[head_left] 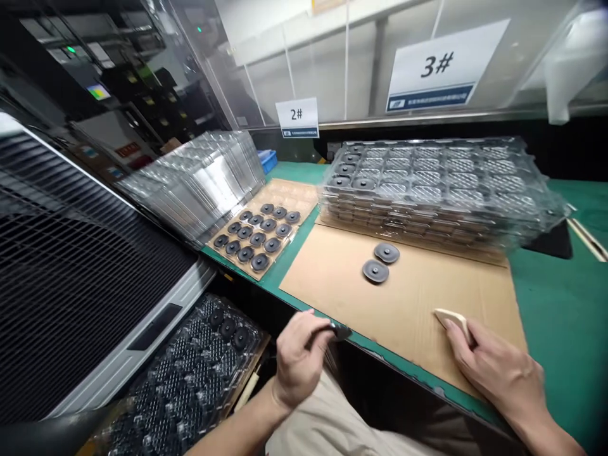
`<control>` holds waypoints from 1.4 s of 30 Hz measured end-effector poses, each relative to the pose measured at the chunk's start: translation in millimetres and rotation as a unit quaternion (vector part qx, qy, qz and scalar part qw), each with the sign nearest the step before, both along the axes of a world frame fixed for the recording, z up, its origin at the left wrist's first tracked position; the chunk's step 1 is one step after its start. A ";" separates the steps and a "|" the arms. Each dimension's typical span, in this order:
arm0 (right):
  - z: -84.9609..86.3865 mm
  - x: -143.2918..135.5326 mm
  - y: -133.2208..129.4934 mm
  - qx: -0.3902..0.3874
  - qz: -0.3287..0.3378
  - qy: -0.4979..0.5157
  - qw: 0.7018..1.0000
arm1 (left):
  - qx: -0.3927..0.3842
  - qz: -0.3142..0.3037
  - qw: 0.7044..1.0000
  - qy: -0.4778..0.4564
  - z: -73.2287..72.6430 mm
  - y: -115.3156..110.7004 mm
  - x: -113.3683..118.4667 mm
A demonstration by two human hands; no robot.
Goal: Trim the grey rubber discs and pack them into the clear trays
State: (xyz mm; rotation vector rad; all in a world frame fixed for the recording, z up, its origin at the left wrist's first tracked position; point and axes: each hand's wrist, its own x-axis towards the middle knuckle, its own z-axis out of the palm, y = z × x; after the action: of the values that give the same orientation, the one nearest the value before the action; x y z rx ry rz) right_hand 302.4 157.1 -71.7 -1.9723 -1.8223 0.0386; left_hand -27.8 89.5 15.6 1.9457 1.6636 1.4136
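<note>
My left hand (300,356) is closed on a dark oval part (340,330), pinched by its edge above the table's front edge. In my right hand (498,367) is a flat, pale, wood-coloured stick (452,316), its tip over the cardboard sheet (418,285). Two dark oval parts, each with a raised centre knob, lie side by side on the cardboard: a nearer one (375,271) and a farther one (387,253). Neither hand touches them. Fingers hide part of the stick and of the piece in my left hand.
Stacked clear trays (427,196) stand behind the cardboard. To the left, a tray (254,237) holds several dark parts, beside upright clear trays (199,180). Below the table's left side lies another tray (190,373). Signs 2# (297,116) and 3# (441,66) hang behind.
</note>
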 end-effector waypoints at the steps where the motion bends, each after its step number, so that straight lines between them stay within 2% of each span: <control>1: -1.6 0.8 0.1 -0.005 0.003 0.006 1.000 | -0.008 0.025 1.000 0.007 0.3 14.1 -14.9; 6: -4.9 3.5 1.6 0.013 0.017 0.003 1.000 | -0.058 0.144 0.988 0.015 1.7 104.1 -102.4; 11: -3.9 2.3 3.7 -0.009 0.028 -0.005 1.000 | -0.101 0.241 0.964 0.044 20.2 189.9 -178.1; 16: 2.0 -4.6 3.4 0.039 0.020 -0.047 0.998 | -0.123 0.306 0.942 0.069 36.9 256.0 -228.4; 21: 4.2 -4.9 4.3 0.007 0.023 -0.067 0.997 | -0.134 0.338 0.929 0.064 36.0 309.0 -259.2; 25: 1.1 -0.6 5.0 -0.003 0.018 -0.070 0.997 | -0.128 0.335 0.932 0.049 30.5 335.9 -271.7; 31: -7.2 5.9 3.7 -0.007 0.032 -0.080 0.996 | -0.136 0.293 0.946 0.010 20.3 358.1 -286.4; 37: -8.5 3.3 0.8 0.017 0.031 -0.122 0.992 | -0.140 0.231 0.962 -0.028 10.3 364.8 -291.6; 42: -6.7 3.9 2.4 0.043 0.058 -0.125 0.990 | -0.123 0.208 0.970 -0.034 9.7 361.0 -284.5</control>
State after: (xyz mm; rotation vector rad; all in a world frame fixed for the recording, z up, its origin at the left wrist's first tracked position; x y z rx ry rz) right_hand 306.3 159.6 -78.5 -1.8794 -2.0576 -0.2574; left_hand -312.3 450.5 25.3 1.4539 2.1852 1.3003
